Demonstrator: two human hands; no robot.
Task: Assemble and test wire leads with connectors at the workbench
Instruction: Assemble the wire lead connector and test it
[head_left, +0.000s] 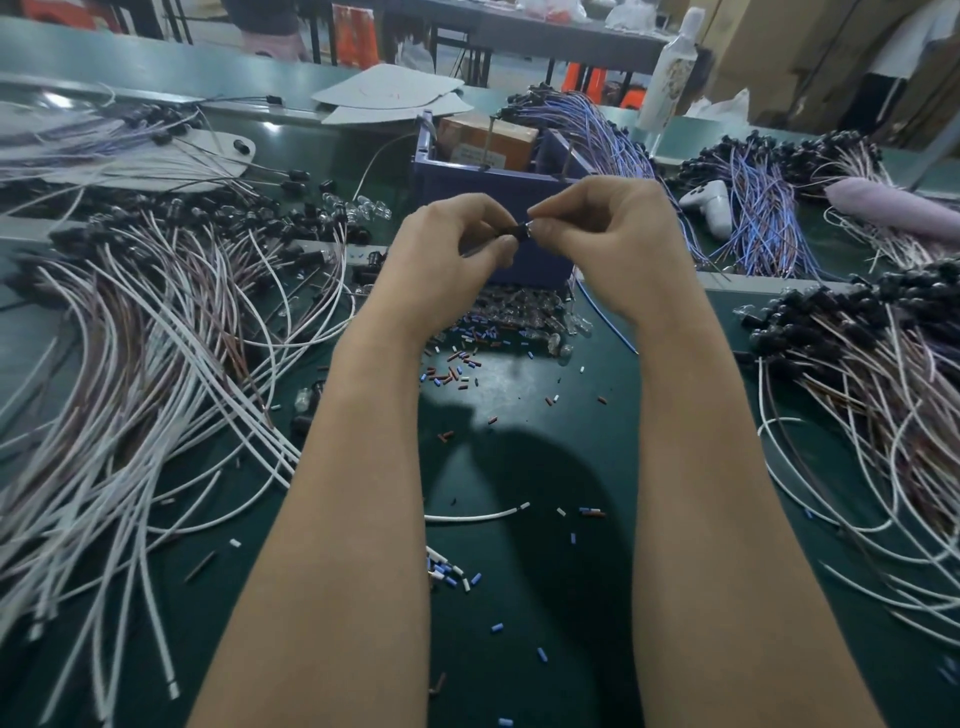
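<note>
Both my hands are raised together over the green bench, in front of a blue bin (467, 182). My left hand (452, 244) pinches a small black connector (511, 232) between thumb and fingers. My right hand (597, 228) pinches the clear bulb end (529, 228) that meets the connector. The two parts touch between my fingertips. The lead's wire is mostly hidden behind my hands.
White and brown leads with black connectors (156, 338) lie piled at the left. More such leads (883, 374) lie at the right, and blue-purple ones (753, 208) behind them. Clear bulbs (530, 312) and cut insulation bits (457, 364) litter the mat. A white handheld tool (709, 202) lies by the bin.
</note>
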